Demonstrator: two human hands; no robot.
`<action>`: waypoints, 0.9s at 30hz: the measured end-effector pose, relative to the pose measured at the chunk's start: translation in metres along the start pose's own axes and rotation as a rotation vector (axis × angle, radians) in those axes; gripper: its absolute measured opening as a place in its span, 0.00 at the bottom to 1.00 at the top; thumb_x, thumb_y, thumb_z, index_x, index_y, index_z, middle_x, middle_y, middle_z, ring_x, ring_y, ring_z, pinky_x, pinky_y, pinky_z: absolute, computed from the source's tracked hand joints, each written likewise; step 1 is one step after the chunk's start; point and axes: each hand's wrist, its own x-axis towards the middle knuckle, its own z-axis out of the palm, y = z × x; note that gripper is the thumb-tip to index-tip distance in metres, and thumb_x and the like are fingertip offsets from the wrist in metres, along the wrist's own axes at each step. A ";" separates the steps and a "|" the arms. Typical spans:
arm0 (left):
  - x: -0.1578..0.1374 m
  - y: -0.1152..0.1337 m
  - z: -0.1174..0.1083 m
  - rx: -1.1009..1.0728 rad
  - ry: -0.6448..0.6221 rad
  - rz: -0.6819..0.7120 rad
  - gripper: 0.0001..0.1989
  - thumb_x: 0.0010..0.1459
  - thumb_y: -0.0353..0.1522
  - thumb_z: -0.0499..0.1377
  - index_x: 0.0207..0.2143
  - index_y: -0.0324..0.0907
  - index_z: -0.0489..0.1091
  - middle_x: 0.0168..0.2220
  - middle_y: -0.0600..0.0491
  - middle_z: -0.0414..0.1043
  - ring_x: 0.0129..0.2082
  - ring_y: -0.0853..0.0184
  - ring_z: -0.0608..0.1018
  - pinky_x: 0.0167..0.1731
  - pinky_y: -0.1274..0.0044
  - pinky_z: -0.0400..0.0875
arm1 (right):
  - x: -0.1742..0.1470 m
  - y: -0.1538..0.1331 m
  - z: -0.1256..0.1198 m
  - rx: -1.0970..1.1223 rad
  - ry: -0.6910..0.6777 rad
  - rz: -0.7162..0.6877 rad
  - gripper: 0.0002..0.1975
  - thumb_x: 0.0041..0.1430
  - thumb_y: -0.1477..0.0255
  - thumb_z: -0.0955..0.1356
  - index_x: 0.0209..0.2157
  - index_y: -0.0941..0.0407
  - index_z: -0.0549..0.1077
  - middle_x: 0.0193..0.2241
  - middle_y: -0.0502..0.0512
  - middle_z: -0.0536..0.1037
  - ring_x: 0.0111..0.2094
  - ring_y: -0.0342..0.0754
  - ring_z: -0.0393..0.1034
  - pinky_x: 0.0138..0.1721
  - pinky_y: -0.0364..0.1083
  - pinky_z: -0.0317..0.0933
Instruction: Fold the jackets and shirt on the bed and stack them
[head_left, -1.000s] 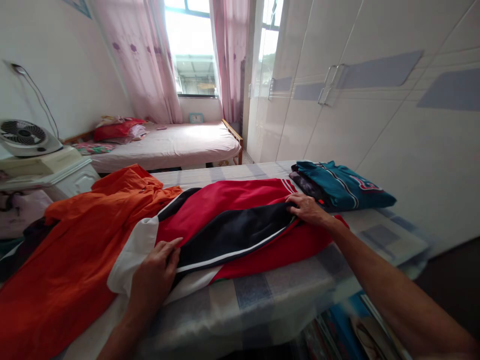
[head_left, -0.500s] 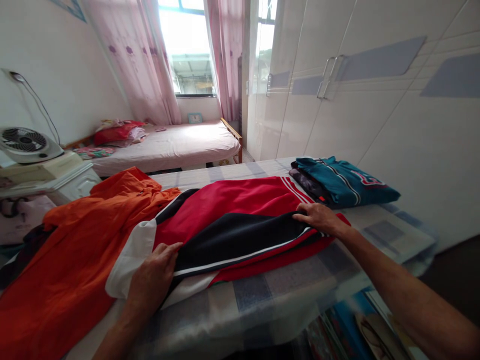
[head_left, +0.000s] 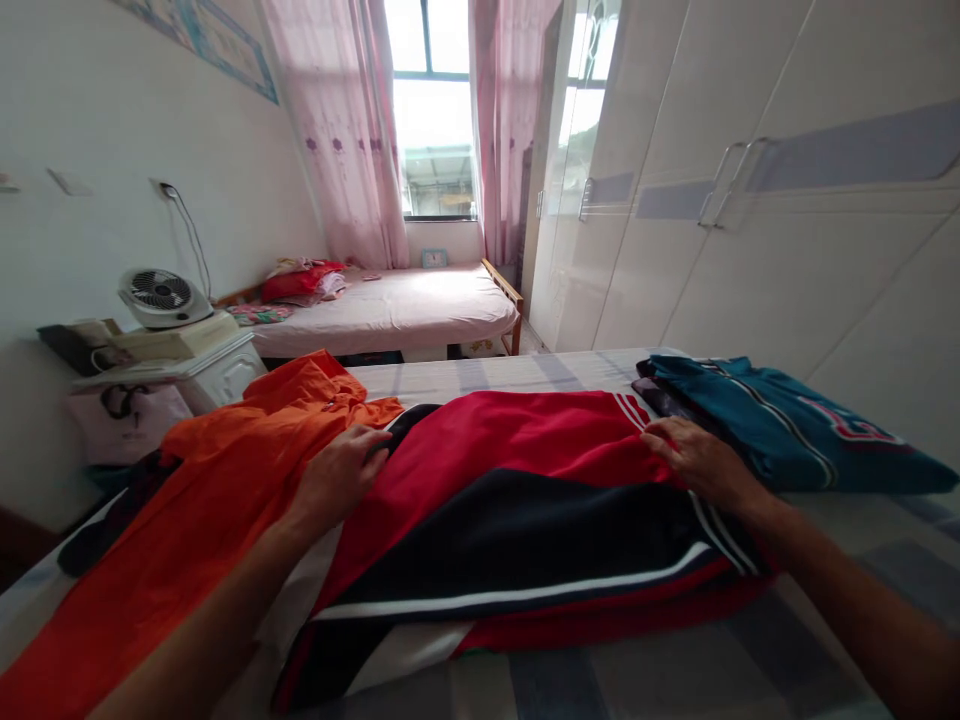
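A red, black and white tracksuit jacket (head_left: 525,510) lies spread before me, its sleeve folded across the body. White stripes mark its right-hand hem. At its far left edge, my left hand (head_left: 341,475) reaches the black part, thumb and fingers a little apart. My right hand (head_left: 697,460) is at the striped hem on the far right, its bent fingers closed on the cloth; its thumb is mostly hidden. Left of the jacket, an orange garment (head_left: 247,500) is spread out, partly behind my left forearm. A folded teal zip top (head_left: 787,420) lies beyond my right hand.
A checked cloth (head_left: 555,685) covers the surface under the clothes. Behind it stand a bed (head_left: 420,310) with pink bedding, and a fan (head_left: 165,297) on a white cabinet (head_left: 232,365). White wardrobe doors (head_left: 750,270) line the right side.
Both hands have left the jacket's near sleeve and moved to its far edge, the left at the black part, the right at the hem. The view has tilted and shifted left.
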 end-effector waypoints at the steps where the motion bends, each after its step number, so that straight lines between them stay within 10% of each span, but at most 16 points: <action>1: 0.021 -0.002 0.003 0.010 -0.020 -0.008 0.19 0.60 0.36 0.48 0.48 0.42 0.72 0.51 0.46 0.71 0.48 0.59 0.75 0.48 0.71 0.67 | 0.016 0.002 0.003 -0.022 0.014 0.012 0.19 0.63 0.62 0.57 0.44 0.56 0.72 0.46 0.62 0.75 0.47 0.53 0.70 0.47 0.47 0.62; 7: 0.115 -0.003 0.039 -0.017 -0.178 -0.037 0.16 0.59 0.34 0.51 0.44 0.41 0.74 0.46 0.46 0.76 0.47 0.60 0.75 0.47 0.73 0.67 | 0.098 0.015 0.038 -0.112 -0.010 0.038 0.22 0.61 0.70 0.57 0.54 0.60 0.66 0.54 0.65 0.70 0.55 0.57 0.64 0.51 0.56 0.60; 15: 0.146 0.005 0.069 -0.122 -0.232 -0.149 0.12 0.59 0.38 0.57 0.40 0.39 0.71 0.42 0.49 0.73 0.41 0.64 0.76 0.43 0.66 0.70 | 0.129 0.029 0.059 -0.178 -0.135 0.063 0.16 0.58 0.71 0.60 0.44 0.56 0.73 0.47 0.61 0.76 0.49 0.55 0.68 0.43 0.52 0.62; 27: 0.117 -0.013 -0.013 -0.643 0.261 -0.269 0.23 0.55 0.36 0.51 0.52 0.38 0.65 0.36 0.50 0.77 0.32 0.66 0.78 0.31 0.77 0.73 | 0.093 0.035 0.002 -0.041 0.176 0.131 0.13 0.57 0.69 0.59 0.40 0.58 0.70 0.42 0.63 0.74 0.46 0.57 0.67 0.44 0.51 0.60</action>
